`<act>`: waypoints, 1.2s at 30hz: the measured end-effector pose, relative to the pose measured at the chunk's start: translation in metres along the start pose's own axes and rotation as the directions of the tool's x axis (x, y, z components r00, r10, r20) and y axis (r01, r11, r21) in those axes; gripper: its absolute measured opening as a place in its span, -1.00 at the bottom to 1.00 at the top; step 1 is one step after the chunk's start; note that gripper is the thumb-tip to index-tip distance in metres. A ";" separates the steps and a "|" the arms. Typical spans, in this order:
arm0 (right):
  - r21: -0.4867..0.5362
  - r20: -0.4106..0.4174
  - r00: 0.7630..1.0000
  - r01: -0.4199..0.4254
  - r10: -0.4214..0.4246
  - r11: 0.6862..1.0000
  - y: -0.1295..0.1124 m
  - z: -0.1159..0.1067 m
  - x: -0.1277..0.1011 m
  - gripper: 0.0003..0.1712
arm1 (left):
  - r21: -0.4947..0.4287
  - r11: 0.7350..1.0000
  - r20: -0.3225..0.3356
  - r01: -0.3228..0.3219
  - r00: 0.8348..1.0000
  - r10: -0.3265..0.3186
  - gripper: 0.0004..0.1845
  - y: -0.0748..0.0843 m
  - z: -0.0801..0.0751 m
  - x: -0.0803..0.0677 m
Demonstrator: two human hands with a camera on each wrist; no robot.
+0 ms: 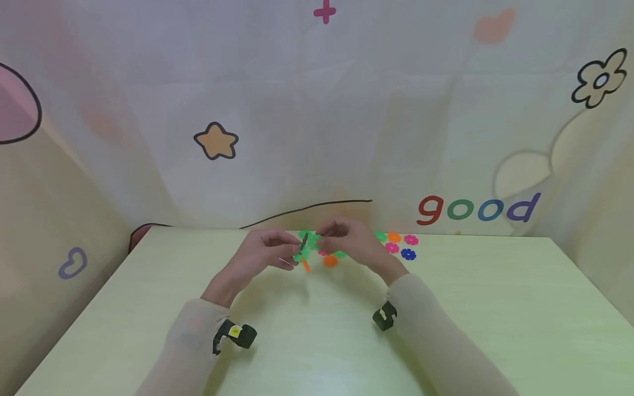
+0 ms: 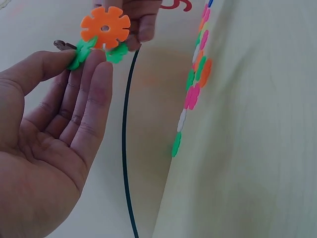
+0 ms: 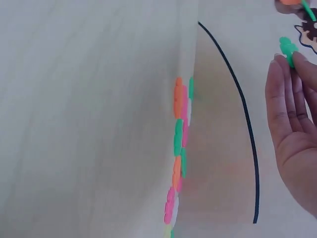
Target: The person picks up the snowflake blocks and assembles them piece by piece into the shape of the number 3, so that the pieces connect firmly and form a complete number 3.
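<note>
Above the far side of the table, my left hand [image 1: 257, 256] pinches a small cluster of notched plastic snowflake discs between thumb and fingers. In the left wrist view the cluster shows an orange disc [image 2: 94, 30], a green disc [image 2: 83, 53] at the fingertips and a dark brown disc [image 2: 62, 45] set at an angle. Facing it, my right hand [image 1: 354, 242] pinches a single green disc [image 3: 287, 48] at its fingertips. That disc appears close beneath the orange disc in the left wrist view. Part of the cluster is hidden behind the left fingers in the head view.
Along the table's back edge lie loose discs, among them a blue disc [image 1: 408, 254], a pink disc [image 1: 411, 240] and an orange disc [image 1: 329, 261]. A printed cloth [image 1: 307, 110] hangs right behind the pale table [image 1: 317, 341]. Each wrist wears a small black camera.
</note>
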State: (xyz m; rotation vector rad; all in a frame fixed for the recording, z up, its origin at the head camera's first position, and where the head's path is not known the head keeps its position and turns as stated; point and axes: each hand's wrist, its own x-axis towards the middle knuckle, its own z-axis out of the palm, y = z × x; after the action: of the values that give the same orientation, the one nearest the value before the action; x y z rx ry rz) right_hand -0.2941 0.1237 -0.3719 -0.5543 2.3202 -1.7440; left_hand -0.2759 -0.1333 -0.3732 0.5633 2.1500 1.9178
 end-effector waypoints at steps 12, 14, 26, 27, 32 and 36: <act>0.026 -0.137 0.989 0.065 -0.061 0.998 0.002 -0.006 -0.020 -0.75 | -0.003 1.000 -0.007 0.006 1.000 -0.006 -0.78 -0.005 0.012 0.002; 0.033 -0.146 0.987 0.067 -0.062 0.997 0.002 -0.006 -0.021 -0.75 | -0.002 1.000 -0.005 0.009 1.000 -0.009 -0.77 -0.005 0.014 0.002; 0.082 -0.230 0.968 0.124 -0.102 0.989 -0.003 -0.006 -0.025 -0.73 | 0.009 1.000 -0.016 0.008 1.000 -0.008 -0.79 -0.007 0.022 0.003; 0.087 -0.231 0.967 0.129 -0.106 0.988 -0.004 -0.005 -0.025 -0.74 | 0.012 1.000 -0.017 0.010 1.000 -0.009 -0.79 -0.007 0.022 0.003; 0.073 -0.231 0.966 0.136 -0.116 0.988 -0.004 -0.003 -0.026 -0.76 | 0.028 0.999 -0.024 0.020 1.000 -0.020 -0.78 -0.007 0.023 0.003; 0.058 -0.231 0.965 0.141 -0.125 0.988 -0.004 -0.002 -0.026 -0.76 | 0.036 0.999 -0.032 0.027 0.999 -0.026 -0.78 -0.007 0.024 0.003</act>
State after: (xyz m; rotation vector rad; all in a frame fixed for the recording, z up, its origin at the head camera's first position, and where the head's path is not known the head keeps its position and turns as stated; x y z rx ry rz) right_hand -0.2699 0.1351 -0.3692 -0.5346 2.4041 -2.0442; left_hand -0.2705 -0.1108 -0.3831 0.5117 2.2040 1.8898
